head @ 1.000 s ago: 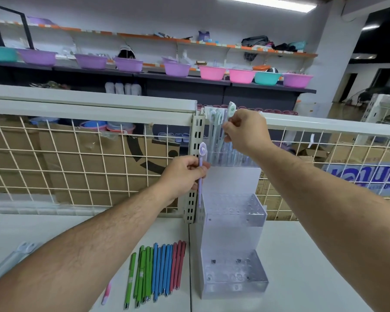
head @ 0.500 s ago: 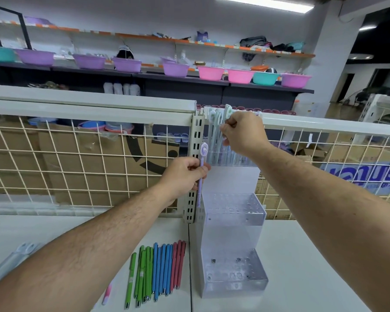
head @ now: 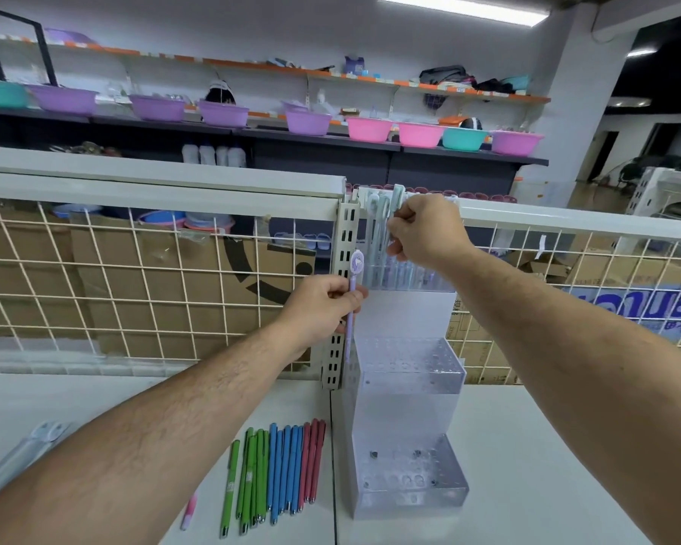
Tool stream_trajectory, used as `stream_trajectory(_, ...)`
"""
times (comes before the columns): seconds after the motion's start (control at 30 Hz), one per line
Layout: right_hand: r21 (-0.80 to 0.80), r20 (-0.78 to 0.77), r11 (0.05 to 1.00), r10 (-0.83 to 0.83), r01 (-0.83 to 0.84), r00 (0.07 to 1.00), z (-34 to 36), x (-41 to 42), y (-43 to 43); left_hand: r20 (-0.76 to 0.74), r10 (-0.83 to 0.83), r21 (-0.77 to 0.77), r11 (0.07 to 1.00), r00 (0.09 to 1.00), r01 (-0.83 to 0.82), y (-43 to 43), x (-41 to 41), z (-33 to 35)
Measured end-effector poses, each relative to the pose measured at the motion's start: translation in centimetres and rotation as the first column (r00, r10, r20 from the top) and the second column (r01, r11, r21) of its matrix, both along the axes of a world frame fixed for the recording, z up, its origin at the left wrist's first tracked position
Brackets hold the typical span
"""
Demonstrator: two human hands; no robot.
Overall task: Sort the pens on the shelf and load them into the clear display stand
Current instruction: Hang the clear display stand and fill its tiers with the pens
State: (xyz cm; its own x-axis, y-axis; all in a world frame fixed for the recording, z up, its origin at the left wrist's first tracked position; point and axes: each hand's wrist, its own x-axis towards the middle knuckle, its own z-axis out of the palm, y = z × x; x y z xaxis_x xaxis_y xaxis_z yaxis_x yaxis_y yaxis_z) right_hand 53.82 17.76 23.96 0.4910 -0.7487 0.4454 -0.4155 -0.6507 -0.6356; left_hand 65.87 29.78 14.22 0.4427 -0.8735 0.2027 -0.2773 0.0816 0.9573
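Our right hand (head: 425, 234) is pinching a pale pen (head: 397, 198) in the stand's (head: 409, 387) partly filled top tier; our left hand (head: 319, 308) is gripping one purple pen (head: 348, 336) upright beside it. Two lower tiers are sitting empty, while roughly five green pens (head: 252, 477), five blue (head: 286, 470), three red (head: 311, 462) and one pink (head: 188, 511) are waiting on the desk (head: 527, 485).

Near, on the white shelf (head: 527, 485): green pens (head: 248, 481), blue pens (head: 286, 470), dark red pens (head: 311, 462), in colour bands left to right; a pink pen (head: 189, 515) further left. Higher up, a lilac pen (head: 350, 320) (white-and-purple round topper). Clear stand (head: 405, 418), dotted with holes; pale mint pens (head: 378, 238) in its far tier. Far back, purple, pink and teal basins (head: 223, 114).
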Motion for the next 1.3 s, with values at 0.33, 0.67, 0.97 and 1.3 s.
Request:
stream_trajectory(0.33,-0.027,-0.052,0.999,-0.032,0.03,0.998,-0.7,0.4,-0.2,0.02,0.009,0.006,1.0,1.0,-0.009,0.1,0.5,0.0)
stream_trajectory(0.67,0.107,-0.084,0.994,0.035,-0.026,0.996,-3.1,-1.6,0.9,0.055,0.011,0.0,1.0,0.998,-0.011,-0.6,0.2,0.2)
stream_trajectory(0.97,0.334,0.107,0.915,0.201,-0.226,0.974,-4.9,-4.0,2.5,0.223,-0.06,0.044,0.998,0.973,0.051,-2.1,-2.0,0.7)
stream_trajectory(1.3,0.119,0.169,0.993,-0.017,-0.003,0.985,-0.2,-4.1,0.6,0.694,-0.061,0.128,0.991,0.717,-0.039,-1.8,-1.0,0.3)
